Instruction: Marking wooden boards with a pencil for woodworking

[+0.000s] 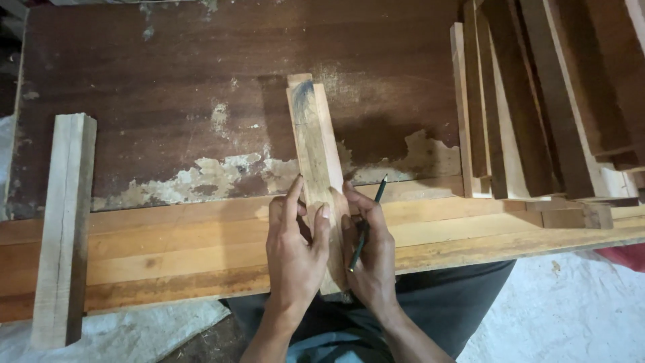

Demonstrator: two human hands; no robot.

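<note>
Head view, left to right: 1 pale wooden block (64, 228) lies lengthwise across the plank edge of the worktop (168, 101), well apart from the hands. The left hand (294, 252) has its fingers (293, 195) pressed flat on the left edge and face of the narrow wooden strip (317, 158), thumb on its face. That strip lies along the line of sight, near end over the planks, far end on the dark worktop. The right hand (371, 252) steadies the strip's right edge while pinching a dark pencil (366, 225) between thumb and fingers, tip pointing away.

Judged handling: the strip looks stiff, light and dry, with a rough, non-slippery face; hold it by both long edges near the close end. A stack of wooden boards (531, 101) lies at the right.
</note>
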